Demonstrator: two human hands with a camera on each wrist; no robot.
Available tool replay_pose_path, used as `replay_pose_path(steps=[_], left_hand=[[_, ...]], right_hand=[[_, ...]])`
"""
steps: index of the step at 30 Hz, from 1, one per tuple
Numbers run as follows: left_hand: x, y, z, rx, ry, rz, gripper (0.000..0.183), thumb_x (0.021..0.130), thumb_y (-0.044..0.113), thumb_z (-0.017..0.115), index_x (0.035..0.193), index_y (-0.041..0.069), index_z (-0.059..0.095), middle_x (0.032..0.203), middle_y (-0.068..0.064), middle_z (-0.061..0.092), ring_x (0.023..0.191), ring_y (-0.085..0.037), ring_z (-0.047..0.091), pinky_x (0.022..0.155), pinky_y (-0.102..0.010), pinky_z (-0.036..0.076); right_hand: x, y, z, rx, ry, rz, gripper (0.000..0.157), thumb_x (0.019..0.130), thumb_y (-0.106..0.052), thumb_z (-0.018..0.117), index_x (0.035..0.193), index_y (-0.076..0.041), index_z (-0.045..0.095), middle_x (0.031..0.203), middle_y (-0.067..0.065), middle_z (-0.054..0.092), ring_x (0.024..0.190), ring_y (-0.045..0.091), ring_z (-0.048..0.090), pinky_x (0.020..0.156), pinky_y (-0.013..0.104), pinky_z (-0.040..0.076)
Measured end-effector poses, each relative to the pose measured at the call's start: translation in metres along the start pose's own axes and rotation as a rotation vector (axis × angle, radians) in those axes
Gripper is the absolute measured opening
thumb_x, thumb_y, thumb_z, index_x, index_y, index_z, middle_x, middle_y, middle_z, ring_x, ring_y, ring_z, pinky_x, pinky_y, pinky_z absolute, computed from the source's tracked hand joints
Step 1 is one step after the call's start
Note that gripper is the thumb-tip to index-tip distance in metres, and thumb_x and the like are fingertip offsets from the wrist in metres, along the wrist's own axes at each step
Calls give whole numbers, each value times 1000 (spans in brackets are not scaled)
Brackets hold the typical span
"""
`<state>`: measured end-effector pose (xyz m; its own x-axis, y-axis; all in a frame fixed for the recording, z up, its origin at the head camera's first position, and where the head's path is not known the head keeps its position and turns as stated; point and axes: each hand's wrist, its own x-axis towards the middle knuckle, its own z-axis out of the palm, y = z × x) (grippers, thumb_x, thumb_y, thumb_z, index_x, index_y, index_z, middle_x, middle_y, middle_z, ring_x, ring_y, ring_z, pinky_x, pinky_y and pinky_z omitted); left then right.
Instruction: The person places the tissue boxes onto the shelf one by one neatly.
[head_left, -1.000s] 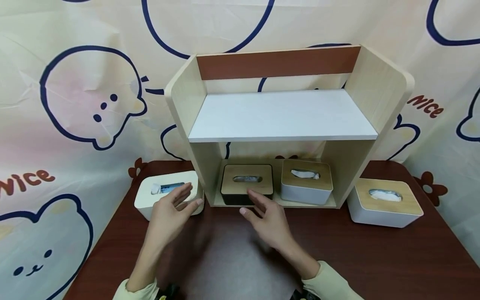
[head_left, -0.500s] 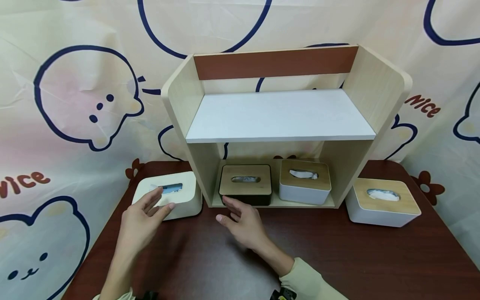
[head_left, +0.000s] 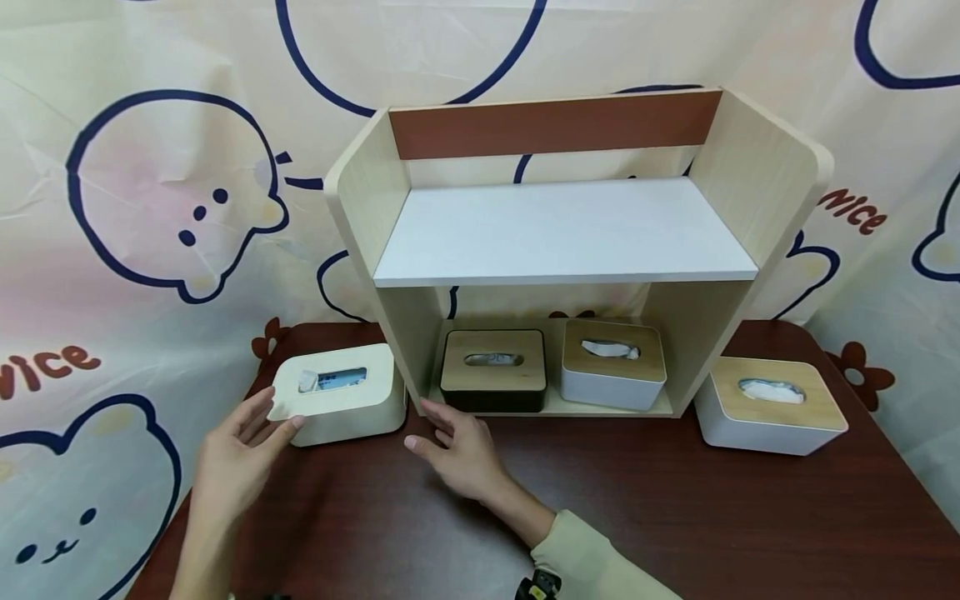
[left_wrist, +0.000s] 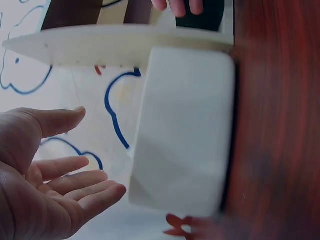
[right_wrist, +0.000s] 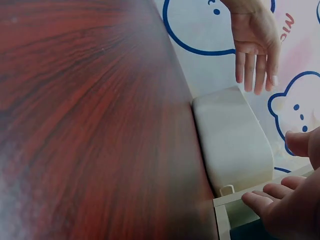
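A white tissue box (head_left: pixel 337 396) with a slot on top stands on the table against the shelf's left side. My left hand (head_left: pixel 238 454) is at its left end, fingers extended; in the left wrist view the hand (left_wrist: pixel 65 180) looks apart from the box (left_wrist: pixel 187 130). My right hand (head_left: pixel 459 454) hovers in front of the shelf's lower left corner, fingers spread, holding nothing. Behind it, a black tissue box (head_left: pixel 493 371) with a wooden lid sits in the lower compartment. The right wrist view shows both the right hand (right_wrist: pixel 290 205) and the white box (right_wrist: pixel 232 140).
A two-level shelf (head_left: pixel 562 229) stands at the back of the dark wooden table (head_left: pixel 637 500). Inside its lower compartment, on the right, is a grey-white tissue box (head_left: pixel 611 367). A similar box (head_left: pixel 768 408) stands outside the shelf's right side. A patterned cloth (head_left: pixel 187 333) hangs behind.
Both hands have moved left. The left hand has passed from over the white tissue box to its left end, and the right hand from before the black box to the shelf's left corner.
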<state>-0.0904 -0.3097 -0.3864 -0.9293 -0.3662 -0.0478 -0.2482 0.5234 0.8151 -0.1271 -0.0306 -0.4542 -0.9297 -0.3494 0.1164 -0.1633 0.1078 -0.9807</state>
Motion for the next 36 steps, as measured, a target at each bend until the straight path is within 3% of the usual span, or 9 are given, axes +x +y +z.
replay_pose_path(steps=[5,9,14,17,20,22,25,28,36], left_hand=[[8,-16,-6,4,13,-5,87,99,37,79,169,13,35,174,-16,36,156,-42,43,92,-4,50],[16,-27,-7,61,-76,-11,99,100,42,78,173,11,19,178,-18,21,160,-45,33,106,-22,51],[27,-34,-2,79,-229,-33,116,101,42,77,172,11,-10,180,-21,-2,164,-48,17,126,-58,33],[32,-38,1,78,-279,-39,122,101,41,77,168,12,-21,178,-22,-10,164,-51,13,128,-64,28],[33,-42,3,84,-290,-17,122,101,41,77,169,14,-21,179,-25,-6,162,-54,16,127,-65,29],[32,-45,5,79,-280,8,118,101,40,76,172,16,-15,179,-27,3,162,-53,22,126,-61,37],[30,-48,8,74,-246,53,108,103,37,75,175,17,-3,176,-29,20,158,-52,33,109,-30,56],[28,-48,10,66,-202,71,98,104,28,74,175,16,7,174,-28,30,156,-50,39,85,-3,44],[12,-45,8,89,-130,10,91,104,15,73,174,11,15,172,-26,35,154,-47,43,78,3,38]], right_hand=[[5,2,9,14,5,-16,61,102,-20,76,156,-2,55,159,18,56,150,34,53,118,49,50],[10,7,16,17,2,-28,62,103,-20,76,156,-1,53,162,17,53,151,34,52,117,47,50],[12,11,23,-24,-17,-31,64,104,-21,74,160,-2,48,166,16,48,152,32,50,117,43,50],[14,13,28,-58,-31,-26,68,105,-21,73,163,-2,43,169,15,43,154,31,47,118,42,49],[16,13,33,-82,-50,-16,72,105,-22,72,166,-3,38,172,16,37,157,31,43,120,41,48],[17,13,37,-97,-60,-9,73,106,-22,71,167,-5,35,174,16,34,159,31,39,120,40,48],[20,11,42,-115,-56,-16,74,107,-21,70,168,-5,32,176,16,30,162,31,34,120,40,48],[21,10,47,-116,-27,-38,73,107,-18,69,168,-3,32,176,16,29,163,32,30,120,41,48],[13,5,54,-175,101,-41,69,102,-19,76,163,-9,45,167,15,47,150,26,51,111,40,56]])
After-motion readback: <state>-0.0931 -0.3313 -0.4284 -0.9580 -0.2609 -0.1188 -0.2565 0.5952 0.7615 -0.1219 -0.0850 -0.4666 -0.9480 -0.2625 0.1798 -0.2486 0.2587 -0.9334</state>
